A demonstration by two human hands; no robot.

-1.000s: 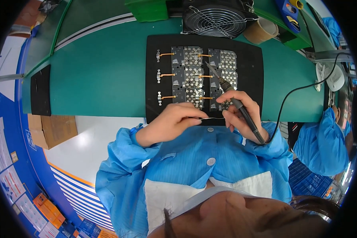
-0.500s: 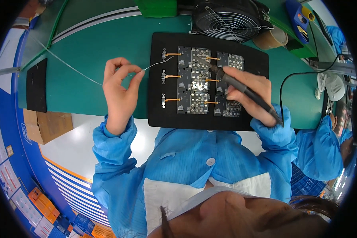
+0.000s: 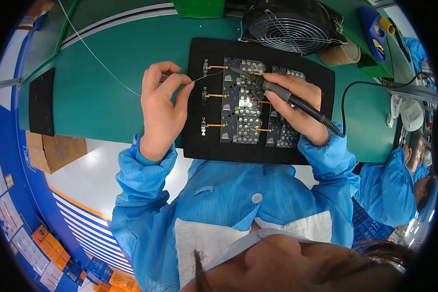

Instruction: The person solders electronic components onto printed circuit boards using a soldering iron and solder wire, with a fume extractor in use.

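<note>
Between thumb and fingertips, my left hand pinches a thin strand of solder wire. The wire's free end reaches the upper left circuit board, near its orange flex strip. My right hand is wrapped round a soldering iron held like a pen. The iron's tip is at the same board, close to the wire's end; whether they touch I cannot tell. Several dark boards with silvery round pads lie in two columns on a black mat. Part of the right column is hidden under my right hand.
A black fan with a wire guard stands behind the mat. Beside it are a roll of brown tape and a blue bottle. The iron's black cable loops at the right. A co-worker's blue sleeve shows at far right.
My left hand has moved right, bringing the wire's end onto the upper left board. The iron's tip has shifted left toward it. The whole view has shifted slightly.
</note>
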